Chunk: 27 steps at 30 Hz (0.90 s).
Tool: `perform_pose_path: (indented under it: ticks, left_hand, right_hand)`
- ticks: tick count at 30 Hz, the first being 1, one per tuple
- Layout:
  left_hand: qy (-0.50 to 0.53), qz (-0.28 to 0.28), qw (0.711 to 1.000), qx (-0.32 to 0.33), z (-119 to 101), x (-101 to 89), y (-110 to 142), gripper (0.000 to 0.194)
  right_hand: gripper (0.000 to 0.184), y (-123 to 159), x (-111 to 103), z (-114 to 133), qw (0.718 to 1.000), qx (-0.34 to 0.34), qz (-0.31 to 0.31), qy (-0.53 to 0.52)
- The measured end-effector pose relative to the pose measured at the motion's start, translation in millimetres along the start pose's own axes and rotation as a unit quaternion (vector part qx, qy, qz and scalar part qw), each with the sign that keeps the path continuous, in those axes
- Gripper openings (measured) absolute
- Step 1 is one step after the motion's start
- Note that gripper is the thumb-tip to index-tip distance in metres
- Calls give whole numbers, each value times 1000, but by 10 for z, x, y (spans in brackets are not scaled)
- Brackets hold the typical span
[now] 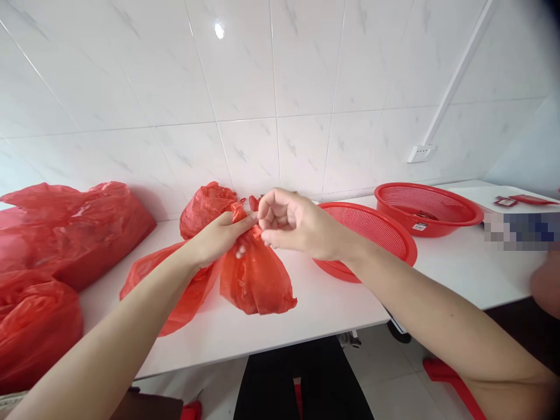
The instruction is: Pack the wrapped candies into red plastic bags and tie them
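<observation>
A filled red plastic bag (258,280) rests on the white table in front of me, its neck gathered upward. My left hand (221,236) is closed around that neck, thumb on top. From the other side my right hand (293,224) meets it, with curled fingers and the thumb and fingertips at a bit of the twisted plastic. The exact pinch is partly hidden. Left of this bag lies a flatter red bag (175,312), partly under my left forearm. Behind my left hand sits a knotted red bag (205,207).
Large red bags (96,233) fill the table's left side. To the right are a red mesh basket (394,248) and a red basin-like basket (437,219) with a label. Small red packets (505,201) lie at far right. A tiled wall (301,146) stands behind; another person's blurred hand shows at the right edge.
</observation>
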State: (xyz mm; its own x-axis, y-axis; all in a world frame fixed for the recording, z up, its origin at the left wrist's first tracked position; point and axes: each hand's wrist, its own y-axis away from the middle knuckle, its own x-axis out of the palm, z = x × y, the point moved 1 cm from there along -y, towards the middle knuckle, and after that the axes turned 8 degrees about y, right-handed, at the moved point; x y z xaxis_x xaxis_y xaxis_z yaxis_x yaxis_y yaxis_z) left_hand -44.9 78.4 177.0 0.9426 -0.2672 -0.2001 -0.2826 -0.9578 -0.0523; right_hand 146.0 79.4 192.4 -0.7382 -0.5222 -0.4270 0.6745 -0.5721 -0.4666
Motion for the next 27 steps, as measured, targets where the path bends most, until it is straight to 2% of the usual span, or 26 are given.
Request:
perform_pose_path:
  ticks: [2,5,6,8,10,14,17,19,22,24,27]
  left_hand:
    - [-27,43,998,28,-41,-21,28,32]
    - [-101,94,990,42,-82,-45,51,20]
    - [-126,106,986,40,-80,-48,50,19]
    - [-167,119,977,52,-49,-36,39,18]
    - [-219,84,967,98,5,0,23,14]
    - [-289,-78,932,206,95,125,17,16]
    - [-308,-123,906,263,115,191,28,20]
    - [-324,-119,895,284,130,182,43,23]
    - [-367,-116,885,260,208,83,113,30]
    - [-401,-111,880,227,293,-3,217,31]
    - [-405,-63,887,210,399,-78,432,27]
  right_hand:
    - [16,44,56,-9,1000,-20,-22,-9]
    - [12,41,68,-216,992,-6,-128,-6]
    - [13,29,69,-316,990,11,-141,-7]
    - [20,10,89,-508,992,57,-114,-7]
    - [25,9,127,-644,992,102,-71,-26]
    - [34,46,192,-690,985,133,-15,-107]
    - [29,62,162,-629,988,120,4,-100]
    - [29,65,75,-607,994,103,-20,-30]
    - [35,72,-166,-674,989,98,-77,84]
    - [33,84,-375,-812,977,133,-107,124]
    - [28,117,-644,-1094,950,220,-145,169]
